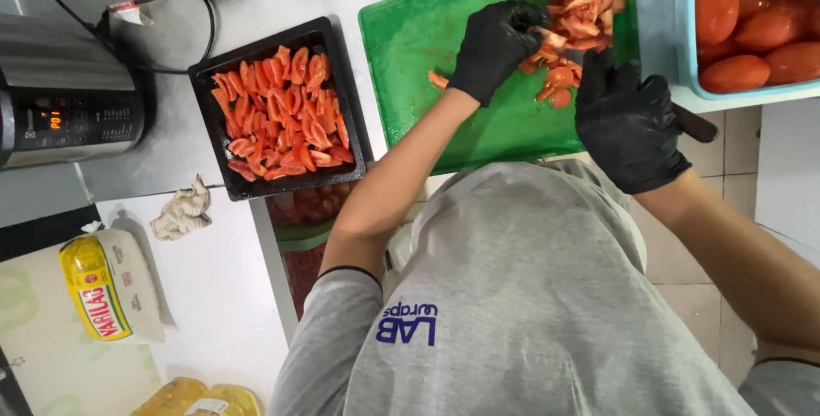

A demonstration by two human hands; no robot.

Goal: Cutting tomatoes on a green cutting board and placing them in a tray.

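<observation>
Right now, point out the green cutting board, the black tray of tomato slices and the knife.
Green cutting board [410, 36]: head view, bare left part of its surface.
Black tray [224, 61]: head view, upper left rim.
Knife [696, 125]: head view, dark handle end beyond the right hand [628, 130].

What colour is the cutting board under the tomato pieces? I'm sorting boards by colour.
Green, seen in the head view: cutting board.

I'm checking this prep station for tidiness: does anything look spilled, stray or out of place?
One tomato piece lies alone on the green cutting board, apart from the pile by the left hand. A crumpled rag lies loose on the counter below the black tray. Nothing looks damaged.
</observation>
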